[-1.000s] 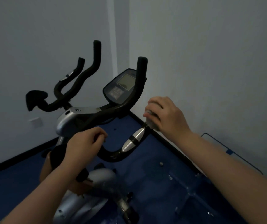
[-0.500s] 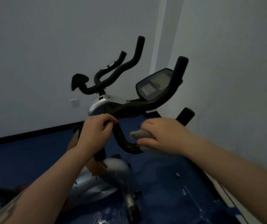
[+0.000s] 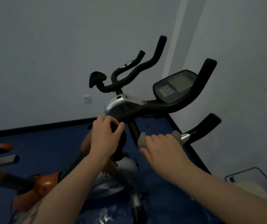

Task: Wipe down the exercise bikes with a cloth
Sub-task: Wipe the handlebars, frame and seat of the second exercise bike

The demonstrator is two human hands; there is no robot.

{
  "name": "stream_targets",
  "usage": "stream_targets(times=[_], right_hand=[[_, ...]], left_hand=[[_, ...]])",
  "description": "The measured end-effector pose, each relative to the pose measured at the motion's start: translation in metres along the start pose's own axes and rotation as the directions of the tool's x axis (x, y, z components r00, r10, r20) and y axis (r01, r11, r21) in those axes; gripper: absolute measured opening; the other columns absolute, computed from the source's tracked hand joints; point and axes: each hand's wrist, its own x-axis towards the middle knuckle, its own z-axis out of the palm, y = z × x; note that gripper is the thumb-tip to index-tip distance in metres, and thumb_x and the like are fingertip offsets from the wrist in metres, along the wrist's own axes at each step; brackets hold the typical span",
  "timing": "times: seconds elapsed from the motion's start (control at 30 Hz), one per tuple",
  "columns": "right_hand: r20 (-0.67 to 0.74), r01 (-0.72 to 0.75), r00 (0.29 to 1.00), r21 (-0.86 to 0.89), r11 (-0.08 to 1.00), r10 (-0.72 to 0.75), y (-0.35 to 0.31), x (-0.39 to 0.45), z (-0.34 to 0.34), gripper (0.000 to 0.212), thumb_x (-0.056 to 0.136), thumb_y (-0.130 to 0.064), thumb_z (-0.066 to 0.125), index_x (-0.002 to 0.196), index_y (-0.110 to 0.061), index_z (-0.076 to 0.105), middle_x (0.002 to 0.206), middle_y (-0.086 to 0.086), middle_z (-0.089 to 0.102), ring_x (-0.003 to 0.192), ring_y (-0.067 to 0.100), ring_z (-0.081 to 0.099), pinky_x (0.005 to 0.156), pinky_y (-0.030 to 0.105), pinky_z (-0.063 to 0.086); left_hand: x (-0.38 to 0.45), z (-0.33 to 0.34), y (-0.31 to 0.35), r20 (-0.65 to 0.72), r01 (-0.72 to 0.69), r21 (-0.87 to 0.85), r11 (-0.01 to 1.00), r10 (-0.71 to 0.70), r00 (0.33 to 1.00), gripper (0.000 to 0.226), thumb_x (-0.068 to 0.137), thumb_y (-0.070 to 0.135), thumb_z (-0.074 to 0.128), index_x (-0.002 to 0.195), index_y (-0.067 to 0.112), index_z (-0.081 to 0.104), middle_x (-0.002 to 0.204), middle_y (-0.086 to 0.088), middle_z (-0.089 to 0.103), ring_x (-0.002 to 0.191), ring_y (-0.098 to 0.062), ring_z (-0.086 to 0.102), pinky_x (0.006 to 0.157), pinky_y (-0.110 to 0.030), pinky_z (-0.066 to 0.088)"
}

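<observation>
Grey cloth [image 3: 142,139]: wrapped round the lower curve of the near bike's right handlebar, bunched under the right hand; one end sticks out left of the fingers, another tuft shows far side by the silver sensor band [image 3: 185,137].
Right hand [image 3: 163,148]: fingers curled over the cloth and bar, clamped on both; thumb side near, forearm runs to the lower right corner.
Left hand [image 3: 104,137]: fingers curled round a black padded grip [image 3: 120,135] on the left of the same handlebar, holding it; forearm runs to the lower left.
Near exercise bike [image 3: 118,107]: centre of scene, silver housing at the stem, black handlebar with two raised ends on the right, one upper, one lower.
Console [image 3: 174,87]: dark oval panel with a grey screen, mounted far right, just behind the upper bar end.
Second handlebar set [image 3: 129,75]: black, farther back and left, with a dark pad at its left tip; whether it belongs to another bike, cannot tell.
Flywheel cover [image 3: 111,183]: silver, low, between the two forearms.
Orange frame part [image 3: 42,186]: near left, dim, details unclear.
Floor [image 3: 48,143]: dark blue, black skirting along the grey wall.
Wall socket [image 3: 87,99]: white, left of the bike, low on the far wall.
Bin [image 3: 257,183]: clear walled, near right by the wall, pale contents.
</observation>
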Motion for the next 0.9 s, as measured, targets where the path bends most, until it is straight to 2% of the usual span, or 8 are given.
stream_targets(times=[0.17,0.27,0.4,0.53,0.6,0.67,0.77,0.9], right_hand=[[0.270,-0.249,0.935,0.036,0.968,0.231,-0.022,0.034,0.004,0.039,0.104,-0.040,0.030,0.111,-0.011,0.054,0.098,0.009,0.066,0.084,0.026,0.063,0.065,0.033,0.035],[0.436,-0.160,0.891,0.034,0.987,0.129,-0.015,0.057,0.005,0.035,0.104,-0.026,0.028,0.135,-0.011,0.038,0.126,0.015,0.050,0.108,0.034,0.054,0.071,0.040,0.035],[0.491,-0.067,0.870,0.019,0.998,0.049,-0.014,0.041,0.000,0.033,0.104,-0.026,0.033,0.133,-0.010,0.038,0.129,0.015,0.045,0.101,0.031,0.055,0.058,0.034,0.031],[0.479,-0.385,0.838,0.184,0.905,0.259,-0.022,0.051,0.000,0.037,0.104,-0.040,0.030,0.121,-0.010,0.042,0.113,0.012,0.059,0.089,0.028,0.057,0.062,0.034,0.033],[0.603,-0.623,0.728,0.386,0.680,0.325,-0.018,0.072,0.000,0.043,0.104,-0.042,0.030,0.127,-0.008,0.044,0.122,0.014,0.055,0.105,0.031,0.055,0.079,0.037,0.040],[0.739,-0.808,0.583,0.571,0.146,0.338,-0.013,0.088,0.000,0.055,0.103,-0.044,0.032,0.136,-0.001,0.044,0.132,0.018,0.053,0.118,0.033,0.052,0.093,0.034,0.043],[0.850,-0.705,0.400,0.524,-0.477,0.343,0.001,0.096,0.004,0.058,0.104,-0.041,0.035,0.138,0.004,0.043,0.138,0.023,0.049,0.126,0.035,0.048,0.107,0.042,0.038],[0.835,-0.375,0.351,0.540,-0.754,0.424,-0.001,0.105,0.010,0.044,0.104,-0.026,0.038,0.137,0.003,0.046,0.139,0.022,0.049,0.127,0.035,0.048,0.107,0.043,0.039]], left_hand=[[0.001,0.000,0.002,-0.015,-0.041,0.058,0.997,0.042,0.999,0.020,0.099,0.030,0.043,0.086,0.021,0.055,0.092,0.005,0.046,0.091,-0.016,0.045,0.083,-0.044,0.046],[0.005,-0.004,0.002,0.004,-0.086,0.154,0.984,0.086,0.996,0.020,0.099,0.024,0.042,0.085,0.014,0.054,0.092,-0.004,0.054,0.088,-0.022,0.050,0.077,-0.046,0.046],[0.013,-0.007,0.002,0.053,-0.200,0.284,0.938,0.193,0.980,0.023,0.093,0.018,0.042,0.071,0.016,0.047,0.071,-0.001,0.050,0.069,-0.019,0.047,0.057,-0.033,0.031],[0.017,-0.005,-0.006,-0.043,-0.165,0.031,0.986,0.166,0.985,0.017,0.089,0.015,0.050,0.074,0.020,0.058,0.073,0.010,0.053,0.073,-0.007,0.047,0.065,-0.031,0.036],[0.016,-0.006,-0.009,-0.066,-0.145,-0.069,0.987,0.140,0.988,0.015,0.088,0.013,0.053,0.077,0.022,0.059,0.076,0.012,0.052,0.077,-0.005,0.048,0.066,-0.030,0.038],[0.015,-0.006,-0.011,-0.062,-0.156,-0.094,0.983,0.150,0.987,0.016,0.088,0.011,0.055,0.077,0.022,0.060,0.076,0.013,0.052,0.078,-0.005,0.048,0.067,-0.033,0.041],[0.015,-0.006,-0.012,-0.057,-0.170,-0.108,0.979,0.165,0.985,0.017,0.088,0.010,0.055,0.076,0.022,0.060,0.076,0.014,0.053,0.078,-0.005,0.049,0.069,-0.039,0.044],[0.016,-0.005,-0.013,-0.045,-0.170,-0.101,0.980,0.166,0.985,0.019,0.088,0.009,0.054,0.076,0.021,0.061,0.076,0.013,0.054,0.078,-0.009,0.050,0.072,-0.046,0.045]])
